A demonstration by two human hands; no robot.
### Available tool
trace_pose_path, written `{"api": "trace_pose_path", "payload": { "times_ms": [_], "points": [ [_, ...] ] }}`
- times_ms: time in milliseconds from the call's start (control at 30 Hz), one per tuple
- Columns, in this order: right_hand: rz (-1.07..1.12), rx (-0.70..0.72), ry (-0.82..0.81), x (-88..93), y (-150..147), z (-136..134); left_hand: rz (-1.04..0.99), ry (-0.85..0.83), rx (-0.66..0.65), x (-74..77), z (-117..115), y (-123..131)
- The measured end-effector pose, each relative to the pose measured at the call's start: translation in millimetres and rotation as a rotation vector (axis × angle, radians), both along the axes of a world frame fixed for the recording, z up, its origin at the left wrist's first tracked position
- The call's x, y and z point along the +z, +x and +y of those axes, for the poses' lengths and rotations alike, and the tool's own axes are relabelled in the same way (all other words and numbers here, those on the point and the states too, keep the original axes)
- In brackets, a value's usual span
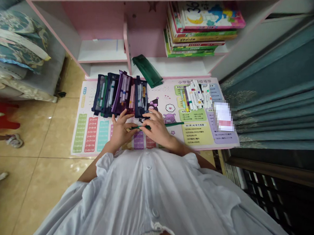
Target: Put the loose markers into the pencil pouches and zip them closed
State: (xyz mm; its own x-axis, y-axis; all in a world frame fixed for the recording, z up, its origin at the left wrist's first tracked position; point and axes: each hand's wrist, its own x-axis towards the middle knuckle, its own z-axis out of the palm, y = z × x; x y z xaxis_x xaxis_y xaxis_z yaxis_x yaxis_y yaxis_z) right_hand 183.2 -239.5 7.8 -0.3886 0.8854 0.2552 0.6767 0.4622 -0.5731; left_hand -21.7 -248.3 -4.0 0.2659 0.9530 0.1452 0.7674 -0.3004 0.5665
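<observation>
Near the front edge of the desk, my left hand [122, 130] pinches one end of a thin green pouch [174, 124], which is seen nearly edge-on. My right hand [156, 127] grips the same pouch close beside the left, fingertips almost meeting; the pouch's far end sticks out to the right. Just beyond my hands lies a row of dark mesh pencil pouches filled with pens, among them a purple pouch [122, 92] and a navy pouch [141, 97]. To the right, a pile of white markers [195, 95] rests on the mat.
A flat green mesh pouch [148, 71] leans at the shelf's edge. Stacked books [199, 31] fill part of the pink-and-white shelf [102, 52]. A phone [223, 116] lies at the right of the printed desk mat [198, 134], near a teal curtain [276, 85].
</observation>
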Motion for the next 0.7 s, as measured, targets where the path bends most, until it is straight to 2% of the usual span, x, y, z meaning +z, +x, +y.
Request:
{"api": "trace_pose_path", "payload": {
  "times_ms": [333, 700],
  "points": [
    [-0.043, -0.053, -0.057, 6.7, -1.0, 0.6, -0.018, -0.012, 0.011, 0.1, 0.2, -0.4],
    [-0.033, -0.070, -0.081, 3.4, 3.1, 0.7, -0.009, -0.013, 0.014, 2.7, -0.4, -0.7]
  ]
}}
